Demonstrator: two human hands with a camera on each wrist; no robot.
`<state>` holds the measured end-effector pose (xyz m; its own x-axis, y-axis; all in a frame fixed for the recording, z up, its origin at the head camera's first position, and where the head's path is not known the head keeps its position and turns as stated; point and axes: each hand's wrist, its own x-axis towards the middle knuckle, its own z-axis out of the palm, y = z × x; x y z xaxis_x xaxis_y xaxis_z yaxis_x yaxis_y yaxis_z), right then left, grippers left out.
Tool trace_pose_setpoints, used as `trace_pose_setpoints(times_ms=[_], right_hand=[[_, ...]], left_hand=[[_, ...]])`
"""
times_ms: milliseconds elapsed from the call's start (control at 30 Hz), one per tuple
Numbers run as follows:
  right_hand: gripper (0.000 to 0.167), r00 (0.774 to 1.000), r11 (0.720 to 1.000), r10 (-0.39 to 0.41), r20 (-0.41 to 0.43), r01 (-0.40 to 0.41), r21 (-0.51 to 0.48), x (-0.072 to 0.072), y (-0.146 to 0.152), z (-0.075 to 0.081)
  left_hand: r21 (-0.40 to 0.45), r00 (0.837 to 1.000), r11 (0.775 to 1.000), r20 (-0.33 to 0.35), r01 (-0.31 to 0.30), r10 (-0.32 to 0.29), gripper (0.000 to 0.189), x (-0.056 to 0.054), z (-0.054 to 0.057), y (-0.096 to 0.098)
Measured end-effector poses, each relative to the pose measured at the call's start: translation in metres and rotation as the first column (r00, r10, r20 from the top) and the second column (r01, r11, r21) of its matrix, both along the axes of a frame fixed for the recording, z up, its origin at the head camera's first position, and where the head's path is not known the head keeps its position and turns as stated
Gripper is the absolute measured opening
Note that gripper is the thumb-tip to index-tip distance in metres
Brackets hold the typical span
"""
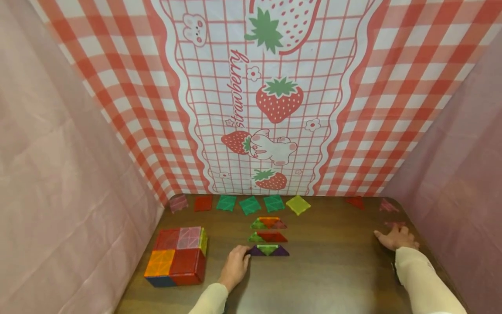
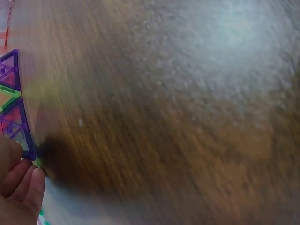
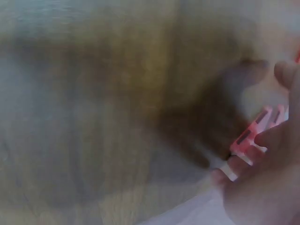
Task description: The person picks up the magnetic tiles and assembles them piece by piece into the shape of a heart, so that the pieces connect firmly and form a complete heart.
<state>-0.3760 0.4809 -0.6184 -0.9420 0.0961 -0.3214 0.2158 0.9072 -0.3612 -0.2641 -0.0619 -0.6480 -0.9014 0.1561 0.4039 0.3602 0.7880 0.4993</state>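
Three low rows of upright translucent triangle tiles stand mid-table. The front row has a purple triangle tile at each end and a light green triangle tile (image 1: 269,249) between them. My left hand (image 1: 235,267) pinches the left purple triangle tile (image 2: 26,133) at its outer corner. Behind are a green and red row (image 1: 270,237) and a green, orange and pink row (image 1: 269,223). At the table's right side, my right hand (image 1: 398,239) reaches over a pink tile (image 3: 251,136), thumb spread away and fingertips right at its edge.
A block of stacked tiles (image 1: 188,264) in red, orange, pink and blue stands left of my left hand. Along the back edge lie flat red (image 1: 203,203), green (image 1: 250,205), yellow (image 1: 298,205) and pink tiles (image 1: 388,205). Curtains (image 1: 459,187) flank the wooden table (image 1: 321,279).
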Motion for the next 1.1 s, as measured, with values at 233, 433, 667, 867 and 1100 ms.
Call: trace_pose_setpoints(times_ms=[233, 433, 667, 867, 1100], right_hand=[[0.083, 0.959, 0.980, 0.163, -0.231, -0.131, 0.148, 0.027, -0.029, -0.015], [0.050, 0.885, 0.967, 0.251, -0.393, -0.208, 0.148, 0.063, -0.069, -0.023], [0.031, 0.709, 0.912, 0.401, -0.580, -0.368, 0.181, 0.096, -0.120, -0.028], [0.041, 0.649, 0.852, 0.509, -0.565, -0.475, 0.221, 0.124, -0.175, -0.027], [0.044, 0.540, 0.709, 0.677, -0.500, -0.660, 0.248, 0.150, -0.238, -0.012]], left_hand=[[0.013, 1.000, 1.000, -0.008, 0.006, -0.006, 0.018, 0.004, 0.000, -0.003], [0.019, 0.999, 1.000, 0.052, -0.019, 0.018, 0.049, 0.016, 0.000, -0.005], [0.018, 0.995, 0.995, 0.021, -0.101, 0.101, 0.043, 0.033, -0.002, -0.008], [-0.122, 0.995, 0.989, -0.066, -0.083, 0.075, 0.021, 0.044, 0.004, -0.011], [-0.196, 0.992, 0.980, -0.106, 0.047, -0.069, 0.006, 0.057, 0.007, 0.000]])
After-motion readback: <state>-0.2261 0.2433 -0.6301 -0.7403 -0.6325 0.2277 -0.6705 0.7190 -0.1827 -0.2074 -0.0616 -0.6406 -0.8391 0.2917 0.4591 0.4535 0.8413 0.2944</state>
